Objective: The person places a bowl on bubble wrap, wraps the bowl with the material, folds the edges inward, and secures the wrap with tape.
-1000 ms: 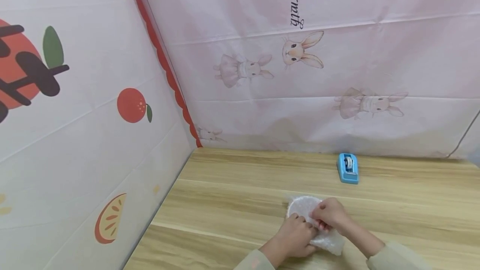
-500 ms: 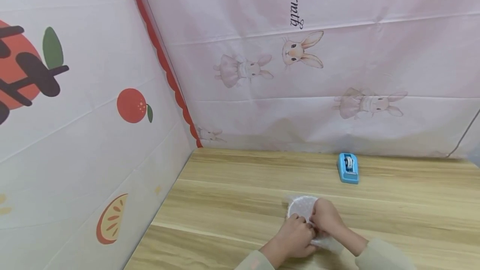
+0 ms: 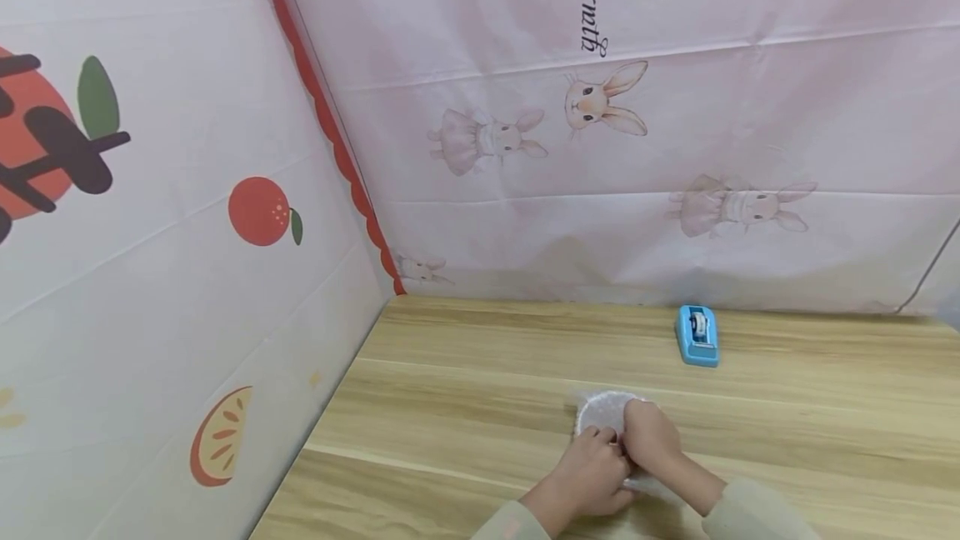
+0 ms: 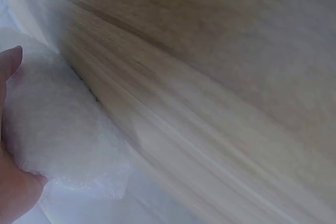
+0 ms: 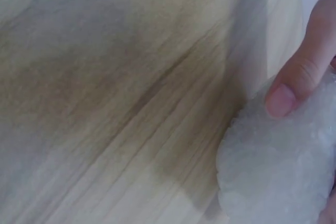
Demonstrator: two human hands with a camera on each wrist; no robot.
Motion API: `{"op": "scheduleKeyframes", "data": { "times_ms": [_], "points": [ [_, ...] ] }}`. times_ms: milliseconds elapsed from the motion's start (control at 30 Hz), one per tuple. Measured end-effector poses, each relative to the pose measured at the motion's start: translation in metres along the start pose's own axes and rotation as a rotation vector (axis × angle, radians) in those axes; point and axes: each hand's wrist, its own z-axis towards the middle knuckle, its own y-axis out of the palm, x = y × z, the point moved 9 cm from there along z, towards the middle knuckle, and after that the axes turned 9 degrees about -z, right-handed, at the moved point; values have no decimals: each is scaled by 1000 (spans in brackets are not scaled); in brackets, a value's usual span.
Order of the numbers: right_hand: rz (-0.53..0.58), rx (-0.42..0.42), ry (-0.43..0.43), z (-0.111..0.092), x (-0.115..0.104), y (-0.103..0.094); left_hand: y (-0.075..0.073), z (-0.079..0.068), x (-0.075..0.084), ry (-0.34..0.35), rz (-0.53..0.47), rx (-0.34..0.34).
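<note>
A round, flat thing wrapped in bubble wrap (image 3: 602, 409) lies on the table, low in the head view. What is inside the wrap cannot be made out. My left hand (image 3: 588, 473) holds the bundle from its near left side, fingers curled over the top. Close against it, my right hand (image 3: 651, 437) pinches the wrap at the right edge; its fingertips are mostly hidden. The left wrist view shows the cloudy bubble wrap (image 4: 63, 124) beside the left thumb and a finger. In the right wrist view, a thumb (image 5: 299, 80) presses on the bubble wrap (image 5: 278, 166).
A blue tape dispenser (image 3: 697, 337) stands farther back on the wood-grain table (image 3: 450, 407), right of the bundle. Behind the table hangs a pink rabbit-print sheet (image 3: 525, 248). A white fruit-print sheet (image 3: 300, 307) borders the left side.
My right hand has turned over and moved slightly left and in, covering the wrap's right edge. Less loose wrap shows at the lower right. The left hand has stayed in place.
</note>
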Motion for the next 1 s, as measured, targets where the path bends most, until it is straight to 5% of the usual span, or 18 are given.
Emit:
{"op": "scheduleKeyframes", "data": {
  "times_ms": [500, 1000],
  "points": [
    [-79, 4, 14, 0, -3, 5, 6, 1, -1, 27, -33, -75],
    [-73, 34, -17, 1, -5, 4, 5, -2, 0, 133, -31, 3]
  ]
}}
